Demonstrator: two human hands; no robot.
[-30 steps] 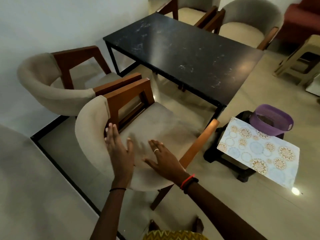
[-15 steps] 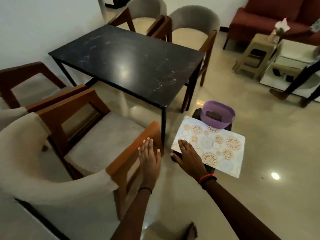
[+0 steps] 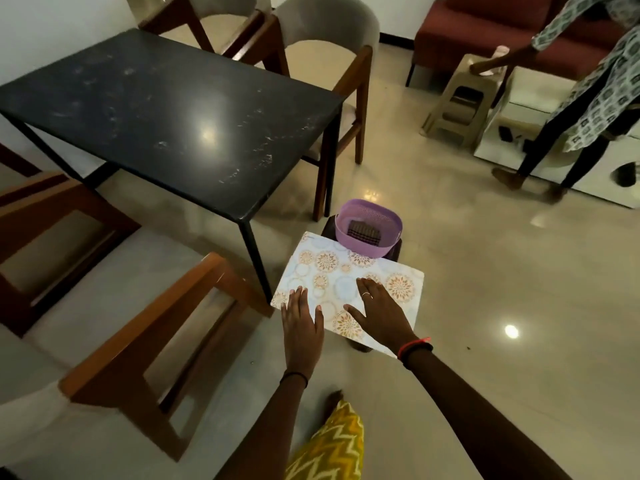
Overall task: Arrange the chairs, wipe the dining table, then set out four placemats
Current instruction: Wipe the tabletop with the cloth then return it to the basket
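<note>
Glossy tiled floor, dim room, lamp glare on it. Left hand & right hand are both flat with fingers straight, gripping nothing, side by side w/ a gap between them, over the mat. Touching it or just above: can't tell. Left is over the mat's near-left corner, right over its middle.

The mat lies straight ahead under the hands, on a dark stool. Its long axis runs left-right across the body, a bit skewed. Just past its far edge sits a basket w/ a folded cloth inside; the right hand is nearer to that. The worktop is front-left, its corner leg just beside the mat. Pale smears show on it, so the wipe is prob not done, and no mats are on it yet. If the cloth comes first, it's a short reach fwd over the mat for the right hand.

Counts:
- 1 mat face seen; more stacked under it, can't tell
- 1 basket, 1 cloth
- 4 chairs: near chair & next chair on the left, 2 far chairs across

Off right are a beige stool, a sofa & another person.
</note>
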